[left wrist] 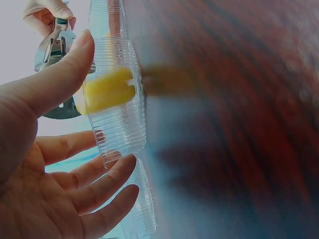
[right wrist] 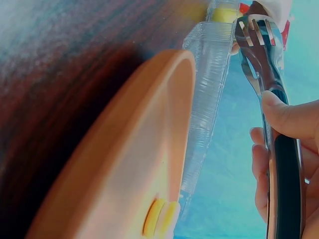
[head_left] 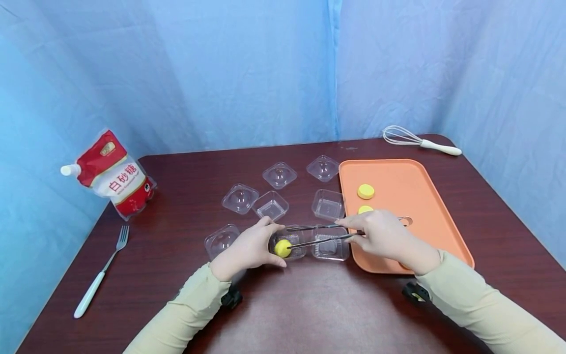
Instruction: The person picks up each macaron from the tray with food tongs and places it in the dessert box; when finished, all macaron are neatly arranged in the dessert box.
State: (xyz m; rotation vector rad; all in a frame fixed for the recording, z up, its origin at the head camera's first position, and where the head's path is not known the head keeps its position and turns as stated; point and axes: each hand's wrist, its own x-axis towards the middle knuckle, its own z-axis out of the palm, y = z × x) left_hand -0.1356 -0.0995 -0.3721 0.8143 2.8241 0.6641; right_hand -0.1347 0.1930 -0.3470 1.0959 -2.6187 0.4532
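Apparent release step: round yellow piece point(head_left: 282, 249) sits inside clear square plastic container point(left wrist: 118, 137), flanked by spread left hand point(head_left: 252, 247). Right hand point(head_left: 383, 237) grips black-handled metal tongs point(right wrist: 287, 162), arms apart; next, likely withdraw them.

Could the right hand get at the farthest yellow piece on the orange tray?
Probably yes: the farthest yellow piece lies uncovered, with only a second yellow piece between it and the right hand. That hand holds metal tongs reaching into a clear container, which would probably come out first.
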